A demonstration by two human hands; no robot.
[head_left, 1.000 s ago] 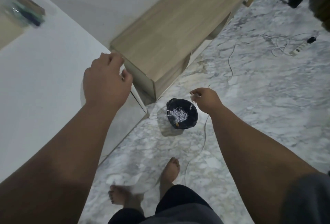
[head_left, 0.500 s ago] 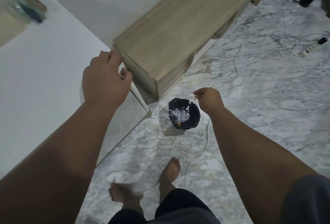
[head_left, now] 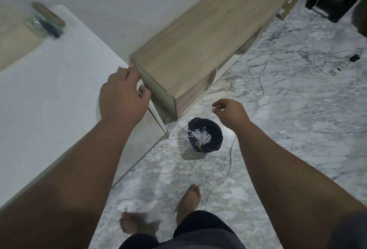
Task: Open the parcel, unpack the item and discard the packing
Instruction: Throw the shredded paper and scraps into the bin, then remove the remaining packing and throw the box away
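Two hands: the left hand [head_left: 123, 93] and the right hand [head_left: 230, 112]. Two bare feet on the floor [head_left: 297, 121]. One black bin [head_left: 205, 135] holding one heap of shredded paper [head_left: 199, 135]. One wooden cabinet [head_left: 198, 50]. One worktop [head_left: 49, 90] with one clear jar [head_left: 42, 24] at its far corner. One power strip [head_left: 342, 67].

Looking like a room in a home: marble-patterned floor [head_left: 297, 129], low wooden cabinet [head_left: 198, 46] sitting against a plain white wall [head_left: 119, 0], white tabletop [head_left: 49, 90], power strip [head_left: 341, 66] with cables trailing loose, small black bin [head_left: 216, 139] holding shredded paper [head_left: 200, 135], bare feet [head_left: 188, 199] standing.
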